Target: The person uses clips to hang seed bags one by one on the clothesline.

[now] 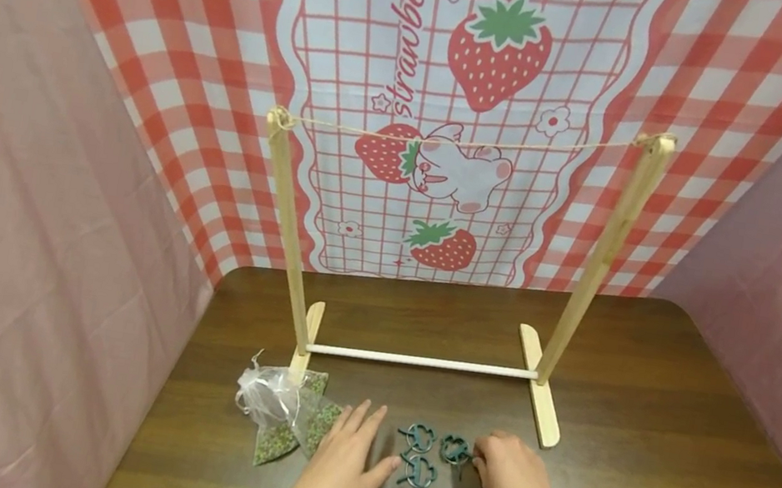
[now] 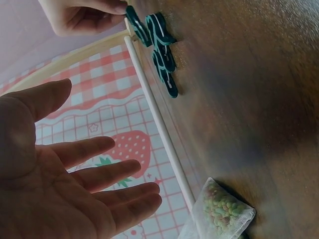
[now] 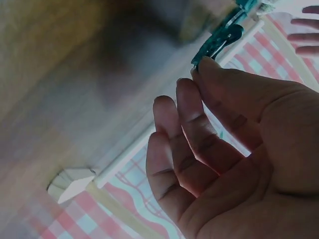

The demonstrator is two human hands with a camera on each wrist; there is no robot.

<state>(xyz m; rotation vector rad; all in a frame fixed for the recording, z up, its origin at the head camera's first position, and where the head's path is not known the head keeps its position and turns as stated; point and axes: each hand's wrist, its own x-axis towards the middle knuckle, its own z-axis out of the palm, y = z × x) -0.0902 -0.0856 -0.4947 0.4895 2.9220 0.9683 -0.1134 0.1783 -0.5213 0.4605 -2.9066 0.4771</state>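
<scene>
Three dark green plastic clips lie together on the brown table, each with a loop-like outline. At the right of this group is one clip (image 1: 455,450), and its end is pinched between the thumb and index finger of my right hand (image 1: 515,478). The other fingers of that hand bend loosely in the right wrist view, with the pinched clip (image 3: 219,41) at the fingertips. My left hand (image 1: 338,468) is spread palm down left of the clips, its fingers apart and holding nothing. Beside it are sheer white drawstring sachets (image 1: 276,444) filled with green granules.
Behind the hands stands a wooden frame with a left post (image 1: 288,237), a right post (image 1: 596,266), and a white rod (image 1: 419,361) low between them. A thin string (image 1: 467,140) joins the post tops. A strawberry-print cloth (image 1: 498,58) hangs behind; pink curtains flank the table.
</scene>
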